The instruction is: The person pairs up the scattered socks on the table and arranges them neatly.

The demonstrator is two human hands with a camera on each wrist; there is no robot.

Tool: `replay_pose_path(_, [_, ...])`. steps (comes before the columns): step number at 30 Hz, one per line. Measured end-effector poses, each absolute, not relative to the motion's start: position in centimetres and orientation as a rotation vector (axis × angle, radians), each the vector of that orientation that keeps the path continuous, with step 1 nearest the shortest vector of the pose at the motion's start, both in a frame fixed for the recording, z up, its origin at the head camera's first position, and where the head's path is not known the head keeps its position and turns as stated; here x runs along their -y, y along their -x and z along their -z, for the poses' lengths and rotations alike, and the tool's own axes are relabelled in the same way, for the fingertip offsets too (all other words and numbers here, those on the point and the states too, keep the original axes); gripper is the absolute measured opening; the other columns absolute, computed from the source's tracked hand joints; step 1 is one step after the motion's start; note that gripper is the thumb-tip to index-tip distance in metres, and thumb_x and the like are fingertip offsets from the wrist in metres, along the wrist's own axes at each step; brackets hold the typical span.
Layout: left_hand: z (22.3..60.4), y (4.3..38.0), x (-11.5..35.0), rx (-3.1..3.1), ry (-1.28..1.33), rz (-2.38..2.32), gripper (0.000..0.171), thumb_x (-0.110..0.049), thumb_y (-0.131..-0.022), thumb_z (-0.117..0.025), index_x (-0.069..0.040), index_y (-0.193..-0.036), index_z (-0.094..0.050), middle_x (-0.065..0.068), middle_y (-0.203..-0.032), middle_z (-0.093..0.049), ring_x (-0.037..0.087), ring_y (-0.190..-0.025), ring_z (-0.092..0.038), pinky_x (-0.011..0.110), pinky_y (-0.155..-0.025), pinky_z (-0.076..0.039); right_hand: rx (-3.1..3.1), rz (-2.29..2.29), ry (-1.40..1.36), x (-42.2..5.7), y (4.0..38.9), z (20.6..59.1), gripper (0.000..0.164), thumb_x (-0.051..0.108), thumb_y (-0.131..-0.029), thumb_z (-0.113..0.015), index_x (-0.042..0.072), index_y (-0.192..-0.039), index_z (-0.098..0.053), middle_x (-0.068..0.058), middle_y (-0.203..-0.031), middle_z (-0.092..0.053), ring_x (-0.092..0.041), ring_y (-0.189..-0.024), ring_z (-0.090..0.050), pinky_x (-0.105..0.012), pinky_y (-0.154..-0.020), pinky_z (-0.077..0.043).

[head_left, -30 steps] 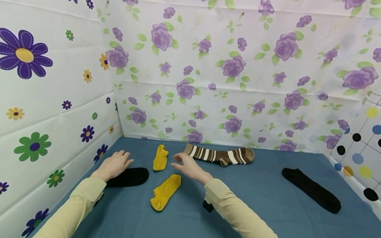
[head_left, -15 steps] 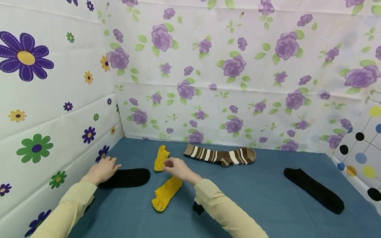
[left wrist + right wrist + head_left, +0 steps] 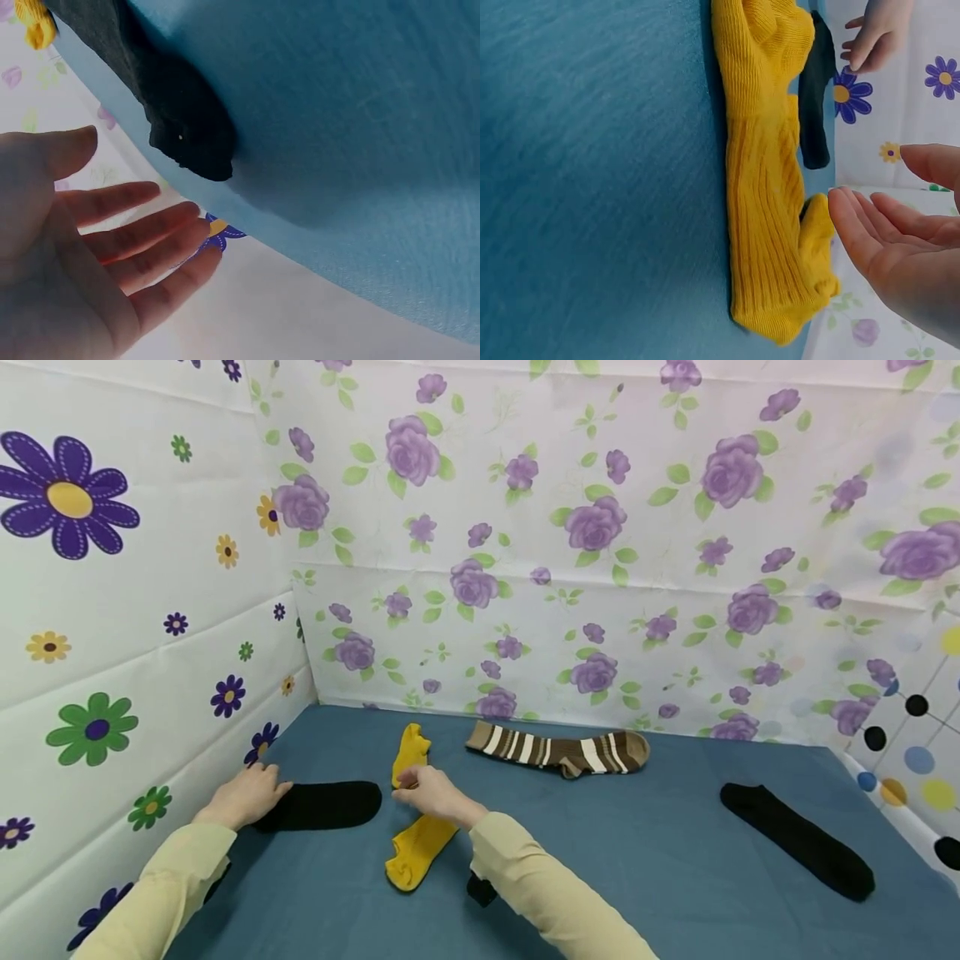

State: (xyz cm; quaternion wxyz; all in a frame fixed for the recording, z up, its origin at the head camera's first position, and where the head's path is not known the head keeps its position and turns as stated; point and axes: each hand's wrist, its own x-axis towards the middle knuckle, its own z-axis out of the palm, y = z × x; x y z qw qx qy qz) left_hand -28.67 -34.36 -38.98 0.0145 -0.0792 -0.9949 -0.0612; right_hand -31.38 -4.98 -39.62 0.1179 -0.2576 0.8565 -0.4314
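My left hand (image 3: 242,795) hovers by the left end of a black sock (image 3: 330,804) lying flat. In the left wrist view its fingers are loosely extended, apart from the sock, holding nothing. My right hand (image 3: 437,795) is above the table between two yellow socks, partly covering both in the head view. The nearer yellow sock (image 3: 414,860) lies slanted; the farther, smaller-looking yellow sock (image 3: 411,748) lies behind it. Seen from the right wrist, the right hand's fingers are slightly bent with a gap to the thumb, and nothing is held.
A brown and white striped sock (image 3: 558,750) lies along the back of the blue tabletop (image 3: 600,852). Another black sock (image 3: 797,842) lies slanted at the right. Flowered sheets (image 3: 525,527) stand as walls behind and at the left.
My right hand has moved left, from beside the striped sock to over the yellow socks. My left hand has moved left and lower, toward the black sock's left end. The socks have stayed put.
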Motion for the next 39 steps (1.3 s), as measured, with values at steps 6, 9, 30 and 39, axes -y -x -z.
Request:
replay_pose_path(6, [39.0,28.4,34.7,3.109,0.238,0.193,0.034,-0.015,-0.092,-0.051,0.018,-0.097,-0.051,0.027,-0.088,-0.051,0.043,-0.083,-0.052,0.051,-0.068,-0.044,-2.442,1.306,0.696,5.9,31.4,40.1,0.034,0.016,-0.09,-0.058,-0.003,-0.118,-0.055,-0.007,-0.106,-0.057,-0.014,-0.084,-0.057,-0.026,-0.074,-0.046])
replay_pose_path(9, [39.0,28.4,34.7,3.108,0.237,0.205,0.034,-0.015,-0.092,-0.051,0.018,-0.097,-0.052,0.027,-0.088,-0.051,0.042,-0.083,-0.052,0.051,-0.067,-0.044,-2.379,1.369,0.651,6.2,31.3,40.2,0.037,0.015,-0.089,-0.059,-0.005,-0.12,-0.053,-0.008,-0.106,-0.056,-0.016,-0.084,-0.058,-0.027,-0.072,-0.047])
replay_pose_path(30, [39.7,28.7,34.7,3.141,0.193,0.261,0.027,-0.012,-0.088,-0.055,0.014,-0.096,-0.055,0.024,-0.086,-0.053,0.04,-0.081,-0.053,0.049,-0.066,-0.044,-2.154,1.592,0.419,7.9,31.2,41.4,0.042,0.009,-0.087,-0.061,-0.009,-0.123,-0.046,-0.014,-0.113,-0.05,-0.026,-0.089,-0.059,-0.032,-0.073,-0.048])
replay_pose_path(39, [40.1,29.2,35.1,3.106,0.259,0.321,0.022,-0.012,-0.088,-0.056,0.004,-0.074,-0.05,0.009,-0.067,-0.046,0.024,-0.06,-0.048,0.04,-0.057,-0.041,-2.048,1.662,0.371,7.9,31.4,41.5,0.044,0.007,-0.087,-0.06,-0.01,-0.124,-0.045,-0.016,-0.116,-0.05,-0.026,-0.097,-0.056,-0.033,-0.074,-0.048])
